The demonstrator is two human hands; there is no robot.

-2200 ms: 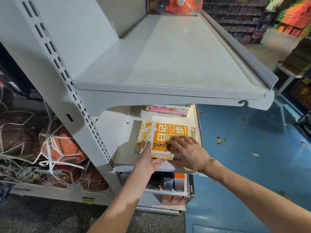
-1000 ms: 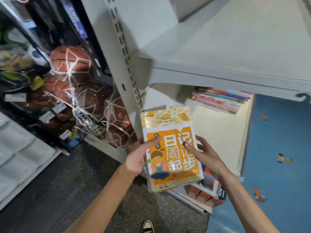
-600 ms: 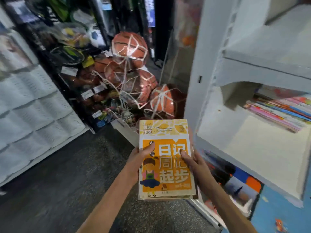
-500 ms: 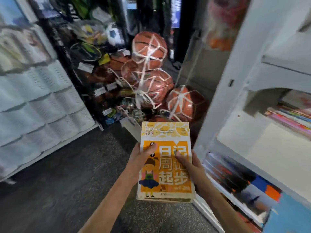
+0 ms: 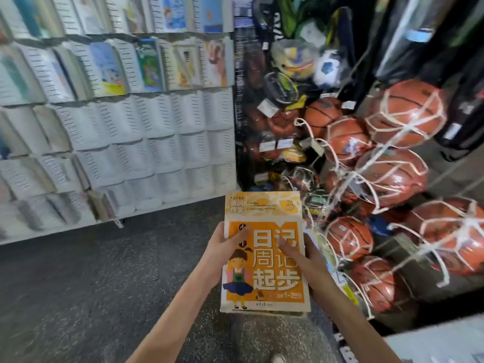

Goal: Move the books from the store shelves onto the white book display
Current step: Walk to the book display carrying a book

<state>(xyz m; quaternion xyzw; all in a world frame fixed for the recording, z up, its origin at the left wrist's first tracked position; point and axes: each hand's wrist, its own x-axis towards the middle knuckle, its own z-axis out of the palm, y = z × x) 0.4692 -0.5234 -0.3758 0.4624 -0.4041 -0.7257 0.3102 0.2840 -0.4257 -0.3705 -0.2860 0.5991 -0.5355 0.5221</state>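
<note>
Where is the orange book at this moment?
In the head view the orange book is low at centre, gripped by the left hand and right hand, with the netted basketballs at its right.

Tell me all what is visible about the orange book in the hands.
The orange book is a glossy paperback: yellow patterned top band, large white characters, a cartoon girl at lower left. It tops a thin stack, held roughly flat over the dark floor. The left hand and right hand grip its sides, thumbs on the cover.
</note>
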